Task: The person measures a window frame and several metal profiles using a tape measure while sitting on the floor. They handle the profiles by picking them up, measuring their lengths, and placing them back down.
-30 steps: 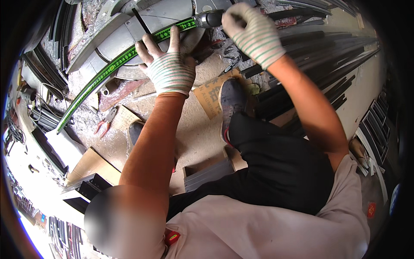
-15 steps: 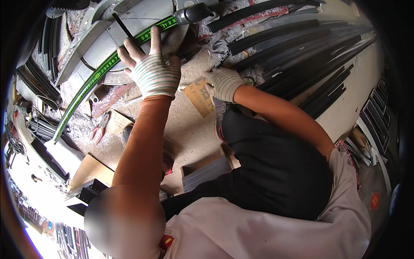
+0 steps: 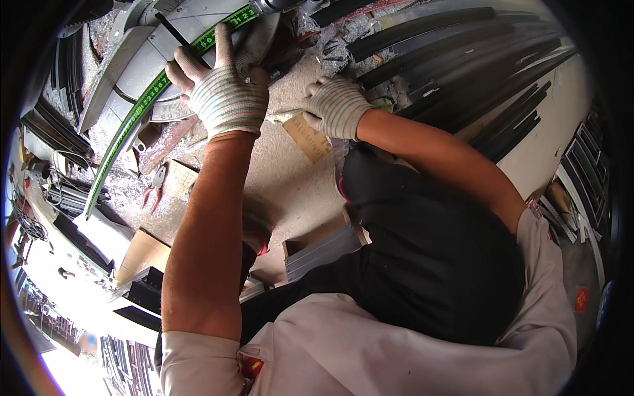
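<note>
My left hand (image 3: 228, 96), in a striped knit glove, reaches over a round metal machine base (image 3: 150, 47). Its fingers are spread, and their tips touch a bright green tape measure (image 3: 135, 117). The tape curves from a dark cylindrical part (image 3: 271, 5) at the top down to the lower left. Beside my fingertips, a thin black strip (image 3: 173, 30) slants up from the tape. My right hand (image 3: 338, 105), in a matching glove, is at the centre right with its fingers bent inward. Whatever lies under those fingers is hidden.
Long dark metal profiles (image 3: 456, 79) fill the upper right. Red-handled pliers (image 3: 156, 188) lie on the floor beside a piece of cardboard (image 3: 179, 179). Printed brown cardboard (image 3: 305, 137) is near my right hand. Grey profiles (image 3: 323, 249) lie by my legs.
The whole view has shifted, so the machine's top part sits higher and further left. My left hand stays on the tape, and my right hand keeps its bent shape.
</note>
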A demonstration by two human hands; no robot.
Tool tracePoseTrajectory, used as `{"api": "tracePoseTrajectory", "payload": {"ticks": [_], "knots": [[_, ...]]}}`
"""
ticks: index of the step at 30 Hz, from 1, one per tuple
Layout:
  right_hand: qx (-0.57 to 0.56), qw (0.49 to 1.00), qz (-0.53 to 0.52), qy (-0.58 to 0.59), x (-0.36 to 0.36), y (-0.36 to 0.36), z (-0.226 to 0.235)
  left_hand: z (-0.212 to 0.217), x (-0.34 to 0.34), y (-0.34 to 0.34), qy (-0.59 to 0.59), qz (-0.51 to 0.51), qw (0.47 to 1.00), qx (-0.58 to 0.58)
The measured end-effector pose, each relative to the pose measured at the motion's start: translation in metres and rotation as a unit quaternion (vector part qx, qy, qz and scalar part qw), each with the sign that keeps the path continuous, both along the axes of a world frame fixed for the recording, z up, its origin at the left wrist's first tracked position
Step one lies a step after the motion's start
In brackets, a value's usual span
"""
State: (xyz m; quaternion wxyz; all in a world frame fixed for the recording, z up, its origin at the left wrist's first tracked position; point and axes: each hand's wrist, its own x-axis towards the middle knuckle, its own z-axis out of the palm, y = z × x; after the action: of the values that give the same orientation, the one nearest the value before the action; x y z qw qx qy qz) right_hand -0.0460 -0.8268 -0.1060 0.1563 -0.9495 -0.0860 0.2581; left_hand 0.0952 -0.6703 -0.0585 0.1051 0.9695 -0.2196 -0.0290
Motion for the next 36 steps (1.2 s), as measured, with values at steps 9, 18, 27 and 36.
{"api": "tracePoseTrajectory", "payload": {"ticks": [9, 18, 27, 36], "knots": [[0.038, 0.999, 0.001, 0.028, 0.006, 0.009, -0.017, -0.012, 0.001, 0.005, -0.04, -0.032, 0.998, -0.033], [0.002, 0.991, -0.065, 0.117, 0.044, 0.01, -0.027, -0.011, 0.002, 0.004, -0.044, -0.046, 0.998, -0.021], [0.03, 0.998, -0.046, 0.003, 0.015, 0.015, -0.029, -0.01, 0.002, 0.005, -0.032, -0.042, 0.998, -0.018], [0.026, 0.99, -0.087, 0.112, 0.04, 0.01, -0.007, -0.013, 0.003, 0.006, -0.049, -0.043, 0.998, -0.001]]}}
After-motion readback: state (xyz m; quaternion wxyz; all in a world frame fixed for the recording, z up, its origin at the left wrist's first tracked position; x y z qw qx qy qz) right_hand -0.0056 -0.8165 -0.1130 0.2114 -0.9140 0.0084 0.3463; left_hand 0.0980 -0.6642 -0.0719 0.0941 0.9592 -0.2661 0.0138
